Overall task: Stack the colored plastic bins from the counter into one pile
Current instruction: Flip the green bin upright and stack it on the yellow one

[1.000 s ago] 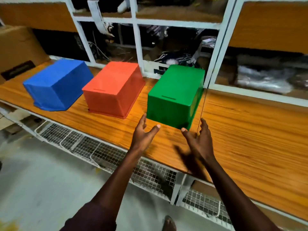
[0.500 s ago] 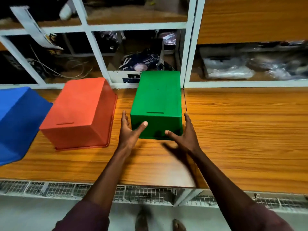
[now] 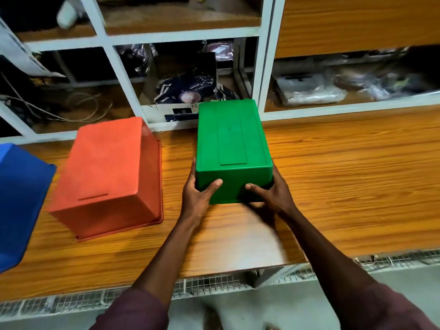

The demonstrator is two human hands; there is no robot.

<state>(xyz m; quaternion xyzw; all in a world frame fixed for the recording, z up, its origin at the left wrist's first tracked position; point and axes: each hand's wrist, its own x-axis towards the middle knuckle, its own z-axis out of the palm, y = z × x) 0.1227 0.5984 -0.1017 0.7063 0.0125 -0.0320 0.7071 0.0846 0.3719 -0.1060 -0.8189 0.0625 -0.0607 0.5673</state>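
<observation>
Head view: at centre frame, the left hand [image 3: 198,195] and right hand [image 3: 273,194] clasp the upturned green bin [image 3: 232,148] on the counter [image 3: 345,167]. Orange bin [image 3: 109,172] mid-left and blue bin [image 3: 19,206] at far left stand apart, unstacked.

text: none legible | bins: no labels or numbers readable | white box [image 3: 166,110] on shelf behind counter's [image 3: 333,163] far edge: dark markings, too blurred to read
</observation>
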